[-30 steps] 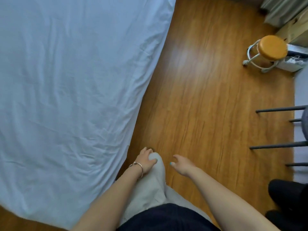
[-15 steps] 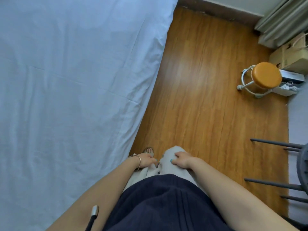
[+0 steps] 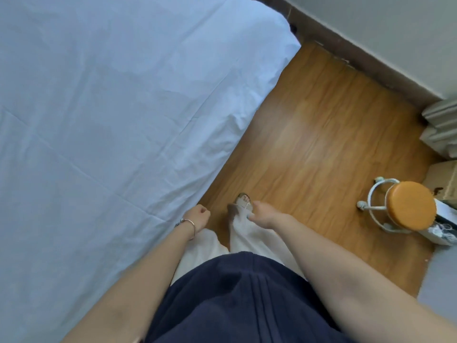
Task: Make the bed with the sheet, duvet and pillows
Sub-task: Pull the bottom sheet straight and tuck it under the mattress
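Observation:
A pale blue sheet (image 3: 111,120) covers the bed and fills the left of the view, smooth with a few creases. Its side edge runs diagonally down to the wooden floor. My left hand (image 3: 197,217), with a bracelet at the wrist, hangs beside that edge with its fingers loosely curled and holds nothing. My right hand (image 3: 263,215) hangs in front of my legs, fingers relaxed, also holding nothing. No duvet or pillow is in view.
Wooden floor (image 3: 321,149) runs along the bed's right side to a dark skirting board (image 3: 358,63). A round orange stool (image 3: 410,206) on a white frame stands at the right, with a cardboard box (image 3: 442,177) and curtain (image 3: 442,127) behind it.
I have stepped forward along the bed; its far corner and the wall have come into view. Both hands have lifted off my trousers and swing free.

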{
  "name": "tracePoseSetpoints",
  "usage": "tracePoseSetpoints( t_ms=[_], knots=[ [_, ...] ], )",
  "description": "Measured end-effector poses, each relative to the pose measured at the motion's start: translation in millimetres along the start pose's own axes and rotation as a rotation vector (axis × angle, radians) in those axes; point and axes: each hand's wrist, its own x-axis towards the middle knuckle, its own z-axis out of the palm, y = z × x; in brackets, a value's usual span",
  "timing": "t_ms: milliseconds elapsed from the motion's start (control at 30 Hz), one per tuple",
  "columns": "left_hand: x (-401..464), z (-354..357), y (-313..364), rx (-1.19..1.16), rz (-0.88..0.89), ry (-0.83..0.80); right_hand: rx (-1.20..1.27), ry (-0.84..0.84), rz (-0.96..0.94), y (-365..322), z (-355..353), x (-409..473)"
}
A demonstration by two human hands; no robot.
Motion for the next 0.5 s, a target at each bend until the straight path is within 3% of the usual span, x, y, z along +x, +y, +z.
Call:
tracePoseSetpoints(
  t_ms=[167,367,500],
  knots=[
    [26.8,3.9,99.9,-0.048,0.062,0.094,-0.342,-0.008,-0.077,25.6,-130.2,45.3],
    [88.6,-19.3,211.0,-0.114,0.113,0.267,-0.330,0.080,-0.102,30.5,-253.4,111.3],
    [144.6,-21.4,266.8,-0.253,0.093,0.283,-0.360,0.212,-0.196,15.8,-319.9,158.2]
  ],
)
